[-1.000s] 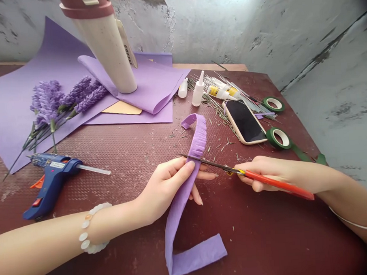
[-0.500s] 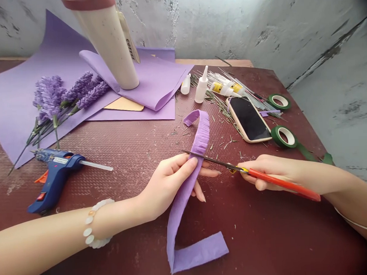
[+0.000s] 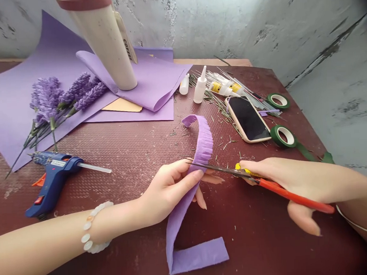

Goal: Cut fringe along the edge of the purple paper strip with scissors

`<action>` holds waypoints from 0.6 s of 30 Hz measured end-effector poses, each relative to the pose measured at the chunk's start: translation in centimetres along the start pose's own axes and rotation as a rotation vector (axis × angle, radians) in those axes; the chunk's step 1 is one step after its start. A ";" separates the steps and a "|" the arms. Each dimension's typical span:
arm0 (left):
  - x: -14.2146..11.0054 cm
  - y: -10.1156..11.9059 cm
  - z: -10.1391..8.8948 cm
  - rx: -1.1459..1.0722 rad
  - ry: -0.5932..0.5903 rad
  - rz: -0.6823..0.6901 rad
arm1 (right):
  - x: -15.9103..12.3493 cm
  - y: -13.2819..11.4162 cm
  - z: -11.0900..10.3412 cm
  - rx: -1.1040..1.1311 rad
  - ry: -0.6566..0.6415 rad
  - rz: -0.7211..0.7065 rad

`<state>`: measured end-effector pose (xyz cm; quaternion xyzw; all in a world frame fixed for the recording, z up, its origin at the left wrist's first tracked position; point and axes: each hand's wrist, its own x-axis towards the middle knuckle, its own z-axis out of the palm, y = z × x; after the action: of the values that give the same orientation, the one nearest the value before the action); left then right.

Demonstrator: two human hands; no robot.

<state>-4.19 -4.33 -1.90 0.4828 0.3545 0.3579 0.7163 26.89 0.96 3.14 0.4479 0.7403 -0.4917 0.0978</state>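
My left hand [image 3: 170, 190] pinches a long strip of lilac crepe paper [image 3: 183, 226], whose upper edge is cut into a fine fringe. The strip's top curls over above my fingers, and its lower end folds onto the table. My right hand [image 3: 282, 182] grips red-handled scissors [image 3: 279, 186], with the thumb spread below the handle. The dark blades reach across to the strip's edge just above my left fingers. Part of the scissors is hidden by my right hand.
The dark red table [image 3: 267, 243] holds a blue glue gun [image 3: 54, 185], lilac paper sheets [image 3: 148, 112], paper lavender stems [image 3: 48, 99], a tumbler [image 3: 109, 47], a phone [image 3: 248, 118], glue bottles [image 3: 200, 88], green tape rolls [image 3: 280, 136], and scattered clippings. Concrete walls stand behind.
My right hand has shifted lower right and its thumb has spread out below the scissors. The blades now sit lower on the strip, whose curled top looks more arched.
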 end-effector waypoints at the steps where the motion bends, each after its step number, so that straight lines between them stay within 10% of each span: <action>1: 0.1 0.0 0.0 -0.002 0.028 0.008 | 0.1 0.0 0.2 -0.042 -0.015 0.024; 18: 0.5 -0.2 0.3 0.002 0.126 -0.046 | 1.4 0.5 1.4 -0.213 0.175 -0.071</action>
<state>-3.68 -4.11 -2.03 0.4518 0.4102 0.3708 0.7001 26.02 0.64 1.28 0.4498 0.8094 -0.3724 0.0625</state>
